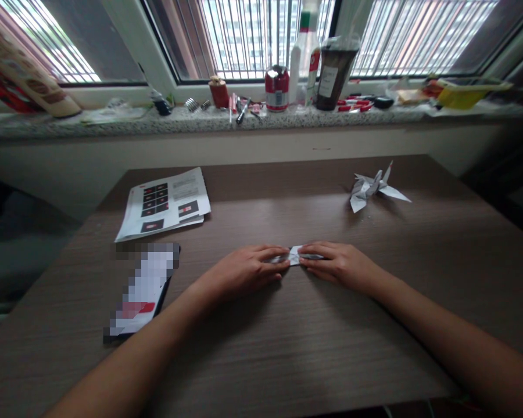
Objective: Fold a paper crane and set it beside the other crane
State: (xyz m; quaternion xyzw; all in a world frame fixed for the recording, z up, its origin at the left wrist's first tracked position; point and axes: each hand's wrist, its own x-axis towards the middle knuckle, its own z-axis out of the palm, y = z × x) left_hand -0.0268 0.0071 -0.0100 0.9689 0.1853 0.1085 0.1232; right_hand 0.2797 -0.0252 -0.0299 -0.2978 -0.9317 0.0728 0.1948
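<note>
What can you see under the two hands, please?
A folded white paper lies under the left hand and the right hand, its middle showing between them. They cover much of both ends, so folds there cannot be seen.

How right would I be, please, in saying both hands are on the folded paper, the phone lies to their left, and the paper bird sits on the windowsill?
One part is wrong: the head view shows the paper bird on the table, not the windowsill. The left hand and right hand are on the folded paper, and the phone lies to their left.
</note>
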